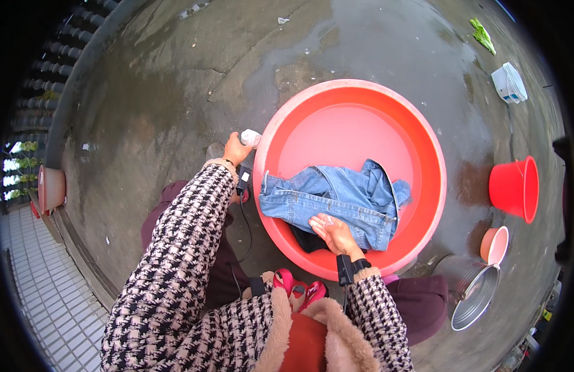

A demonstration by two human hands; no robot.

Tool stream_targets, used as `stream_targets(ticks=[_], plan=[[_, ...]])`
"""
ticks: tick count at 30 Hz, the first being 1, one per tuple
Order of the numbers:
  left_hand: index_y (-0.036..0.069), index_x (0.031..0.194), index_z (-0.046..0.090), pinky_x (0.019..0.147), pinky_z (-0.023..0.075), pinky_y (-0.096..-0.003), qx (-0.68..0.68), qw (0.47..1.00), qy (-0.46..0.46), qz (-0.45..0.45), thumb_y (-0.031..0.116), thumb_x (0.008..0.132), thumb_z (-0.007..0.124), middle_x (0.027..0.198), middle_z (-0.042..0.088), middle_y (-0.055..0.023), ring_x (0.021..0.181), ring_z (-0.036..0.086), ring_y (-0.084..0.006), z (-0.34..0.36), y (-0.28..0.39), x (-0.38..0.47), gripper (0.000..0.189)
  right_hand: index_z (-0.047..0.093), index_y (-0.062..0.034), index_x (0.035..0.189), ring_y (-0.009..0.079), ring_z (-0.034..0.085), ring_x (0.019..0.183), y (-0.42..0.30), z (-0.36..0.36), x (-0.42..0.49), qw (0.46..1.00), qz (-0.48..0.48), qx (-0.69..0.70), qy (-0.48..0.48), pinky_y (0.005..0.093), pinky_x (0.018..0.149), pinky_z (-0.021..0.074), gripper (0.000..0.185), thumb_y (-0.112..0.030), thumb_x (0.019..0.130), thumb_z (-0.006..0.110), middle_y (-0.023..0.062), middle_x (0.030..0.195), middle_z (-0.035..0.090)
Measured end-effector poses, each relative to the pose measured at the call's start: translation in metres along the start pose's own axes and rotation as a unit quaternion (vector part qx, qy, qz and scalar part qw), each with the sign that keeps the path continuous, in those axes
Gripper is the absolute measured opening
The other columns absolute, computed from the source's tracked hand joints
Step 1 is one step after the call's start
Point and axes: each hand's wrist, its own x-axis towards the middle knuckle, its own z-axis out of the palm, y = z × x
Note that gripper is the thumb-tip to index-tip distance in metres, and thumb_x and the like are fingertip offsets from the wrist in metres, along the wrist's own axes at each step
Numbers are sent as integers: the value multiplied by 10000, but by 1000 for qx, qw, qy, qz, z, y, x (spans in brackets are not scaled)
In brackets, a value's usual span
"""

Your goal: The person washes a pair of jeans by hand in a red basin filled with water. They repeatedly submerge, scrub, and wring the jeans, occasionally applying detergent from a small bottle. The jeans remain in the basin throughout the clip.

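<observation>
A blue denim garment (333,197) lies partly in the water of a large red plastic basin (431,139), near the basin's lower side. Dark cloth (308,239) shows beneath it. My left hand (236,149) is just outside the basin's left rim and grips a small white object (250,138), whose kind I cannot tell. Palm up, my right hand (334,232) is over the lower edge of the denim with its fingers extended. White residue lies on the palm and fingers, and nothing is gripped there. Black devices are strapped at both wrists.
On the right stand a red bucket (506,186), a small pink basin (489,245), a metal bucket (459,279) and white containers (506,83). A green leaf (482,36) lies on the wet concrete floor. At far left are a planter-like pot (54,188) and a balustrade (49,86).
</observation>
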Motion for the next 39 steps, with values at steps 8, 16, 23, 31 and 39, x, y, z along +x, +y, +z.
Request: stream_targets(ticks=[8,16,23,31,39], plan=[[39,1039,630,883,489,-408,4,980,165,110,69,817,590,1153,611,-183,1008,610,-353,-3,63,-31,228,369,117,1362,320,507,1263,-10,-11,8,999,-2,-24,45,364,1062,437,567,193,801,345,227,1369,468],[24,1119,646,1000,418,-436,196,809,-424,358,372,836,678,1031,682,-172,1041,639,-312,32,78,-91,449,446,101,1290,315,550,1208,-15,-16,7,994,-34,-26,98,363,1018,471,452,113,842,392,227,1306,524],[60,1080,633,1154,237,-482,147,792,-424,415,318,899,605,949,676,-163,961,633,-353,31,109,-97,316,465,97,1245,321,638,1073,-10,-22,6,993,-62,11,100,373,923,535,299,-60,992,434,242,1245,568],[-9,1074,628,790,505,-451,-59,889,-312,331,292,936,552,988,670,-230,914,657,-371,31,204,-148,340,476,112,1222,341,570,1169,-48,-3,-5,952,-265,54,142,398,1020,475,298,16,967,355,224,1233,547],[-47,1091,579,878,452,-305,-285,866,-403,76,310,1034,402,1000,625,-83,956,542,-131,34,232,-192,402,399,45,1378,271,397,1330,-55,76,-24,843,-419,-313,124,376,1130,283,429,-150,1006,315,155,1403,438]])
